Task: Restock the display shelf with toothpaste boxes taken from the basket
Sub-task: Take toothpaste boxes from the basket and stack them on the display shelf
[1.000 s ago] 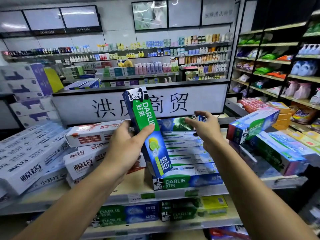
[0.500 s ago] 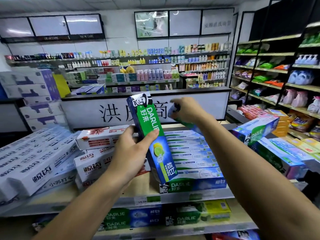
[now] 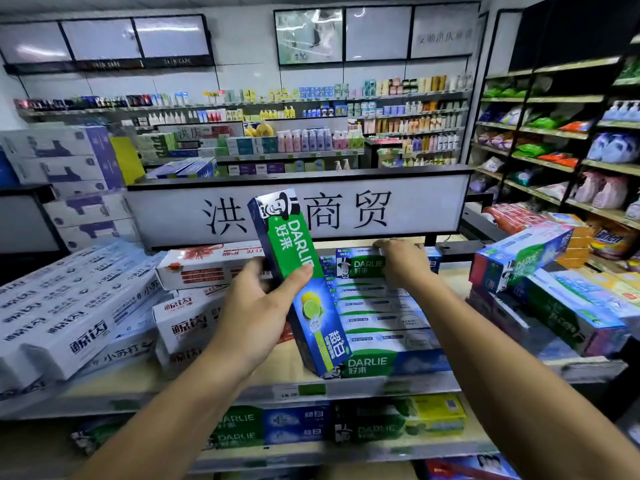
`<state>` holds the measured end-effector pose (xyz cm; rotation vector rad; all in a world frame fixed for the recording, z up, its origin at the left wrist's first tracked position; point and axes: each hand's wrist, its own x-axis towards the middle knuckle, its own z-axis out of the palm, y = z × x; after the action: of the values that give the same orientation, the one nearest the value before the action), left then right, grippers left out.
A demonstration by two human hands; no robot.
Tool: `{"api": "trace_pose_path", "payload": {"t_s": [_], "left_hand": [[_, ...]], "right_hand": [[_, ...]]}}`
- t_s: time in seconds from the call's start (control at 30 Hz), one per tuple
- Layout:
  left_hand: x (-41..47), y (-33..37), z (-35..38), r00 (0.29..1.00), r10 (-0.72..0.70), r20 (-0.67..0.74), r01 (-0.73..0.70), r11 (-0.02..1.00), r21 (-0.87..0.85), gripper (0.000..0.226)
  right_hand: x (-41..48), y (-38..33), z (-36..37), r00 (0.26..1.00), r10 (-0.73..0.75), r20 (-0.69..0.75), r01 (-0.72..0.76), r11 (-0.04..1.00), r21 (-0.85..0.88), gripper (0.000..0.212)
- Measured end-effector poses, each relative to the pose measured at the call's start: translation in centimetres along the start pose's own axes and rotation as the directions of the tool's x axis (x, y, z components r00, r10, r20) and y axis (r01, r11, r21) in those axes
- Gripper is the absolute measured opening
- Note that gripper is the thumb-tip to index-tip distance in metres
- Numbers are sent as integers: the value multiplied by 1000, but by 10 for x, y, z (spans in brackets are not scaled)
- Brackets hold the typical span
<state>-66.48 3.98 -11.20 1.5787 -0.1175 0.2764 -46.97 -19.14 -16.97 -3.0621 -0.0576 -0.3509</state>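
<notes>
Down has come my right hand (image 3: 403,263): half a second back it was up by the sign (image 3: 419,202) with a box in the air. Now its fingers (image 3: 384,244) are bent over the far edge of that laid box (image 3: 360,267), pressing it onto the back of the Darlie stack (image 3: 381,320). I judge the grip is not yet let go. My left hand (image 3: 256,306) has hardly shifted. Its thumb (image 3: 299,273) and fingers stay clamped round the middle of the upright box (image 3: 287,244), which leans in front of the stack with its lower end near the shelf (image 3: 433,384) lip. So one box is as good as shelved, and the upright one looks next once the right hand clears. I cannot see the basket from here.
</notes>
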Motion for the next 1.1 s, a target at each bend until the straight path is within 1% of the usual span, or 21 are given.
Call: {"api": "trace_pose_path", "payload": {"t_s": [0.13, 0.3, 0.37, 0.47, 0.5, 0.57, 0.63, 0.67, 0.7, 0.73, 0.77, 0.8, 0.83, 0.87, 0.9, 0.93, 0.97, 1.0, 1.07, 1.1], "left_hand": [[0, -2, 1, 1000, -3, -3, 3, 1000, 2, 24], [1, -6, -1, 1000, -4, -24, 4, 1000, -15, 20], [2, -7, -1, 999, -25, -29, 24, 999, -28, 19], [2, -11, 1, 998, -56, -28, 55, 997, -46, 20], [1, -12, 2, 998, -63, -25, 62, 997, -48, 20], [1, -12, 6, 997, -70, -16, 69, 997, -44, 20], [1, -13, 10, 998, -68, -19, 67, 997, -34, 18], [3, -14, 13, 998, -63, -25, 62, 998, -24, 17], [4, -14, 15, 998, -59, -33, 59, 998, -13, 16], [6, -15, 19, 997, -59, -44, 59, 998, -3, 16], [8, -15, 23, 997, -63, -54, 63, 998, 1, 17], [12, -16, 27, 996, -66, -65, 67, 998, 3, 18], [16, -18, 32, 995, -66, -74, 67, 998, 5, 19], [20, -19, 37, 994, -68, -84, 68, 998, 3, 20], [24, -19, 44, 993, -74, -89, 74, 997, -11, 20], [29, -19, 50, 992, -86, -89, 82, 996, -43, 19], [33, -19, 56, 992, -100, -82, 92, 991, -96, 20], [38, -18, 62, 991, -114, -70, 103, 983, -153, 22], [47, -16, 71, 990, -126, -64, 110, 970, -215, 29], [52, -14, 74, 990, -123, -75, 103, 968, -227, 33]], "right_hand": [[13, -4, 1, 994, -87, -73, 89, 996, 31, 58], [33, -21, 7, 988, -146, -44, 149, 985, 82, 53], [35, -24, 12, 984, -159, -79, 169, 976, 137, 52], [36, -26, 17, 967, -144, -208, 193, 952, 237, 51], [36, -25, 17, 965, -138, -223, 194, 949, 251, 49], [35, -23, 14, 971, -135, -198, 182, 953, 244, 46], [29, -22, 7, 980, -112, -166, 150, 958, 243, 47], [23, -22, 1, 980, -85, -177, 132, 953, 272, 48], [14, -23, -4, 975, -46, -216, 119, 934, 338, 44], [3, -23, -9, 964, 11, -265, 114, 886, 449, 36], [-13, -24, -14, 956, 72, -283, 119, 788, 604, 29], [-30, -25, -20, 963, 116, -244, 118, 632, 766, 29], [-49, -25, -28, 981, 116, -158, 92, 443, 892, 36], [-67, -23, -34, 997, 41, -61, 47, 287, 957, 43], [-83, -20, -39, 998, -67, 1, 13, 214, 977, 47], [-98, -16, -44, 987, -159, 20, 16, 219, 976, 46], [-108, -14, -47, 975, -219, 23, 31, 239, 971, 42], [-115, -9, -50, 969, -246, 21, 44, 254, 966, 37], [-121, 0, -51, 971, -237, 24, 34, 240, 970, 33], [-123, 5, -51, 977, -213, 12, 37, 225, 974, 35]]}}
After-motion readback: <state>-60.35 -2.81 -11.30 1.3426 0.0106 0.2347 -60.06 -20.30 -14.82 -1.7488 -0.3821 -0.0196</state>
